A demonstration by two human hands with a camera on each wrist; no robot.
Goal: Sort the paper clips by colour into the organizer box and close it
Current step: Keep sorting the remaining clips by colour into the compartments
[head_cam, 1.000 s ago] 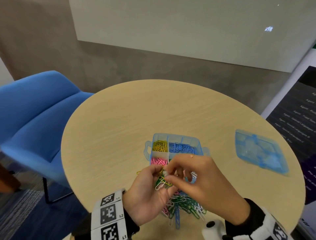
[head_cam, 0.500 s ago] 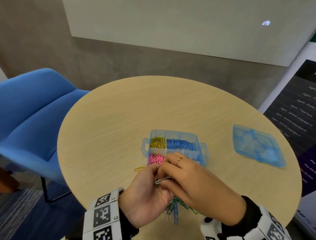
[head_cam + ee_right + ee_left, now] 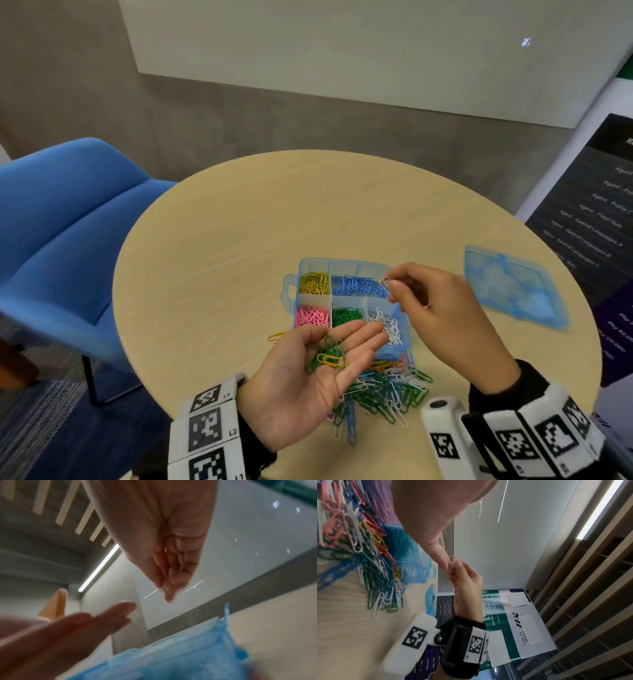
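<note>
Over organizer box [image 3: 342, 267]: right hand [image 3: 435, 308] pinches white clip [image 3: 386, 283]; left hand [image 3: 308, 380] flat, palm up, cradling clips [image 3: 329, 356].

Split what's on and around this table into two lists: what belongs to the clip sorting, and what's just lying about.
Belongs to the job:
- organizer box
- lid
- unsorted pile of clips
- white clip pinched in right hand
- green and yellow clips on left hand

Lying about:
- blue chair
- dark printed banner
</note>
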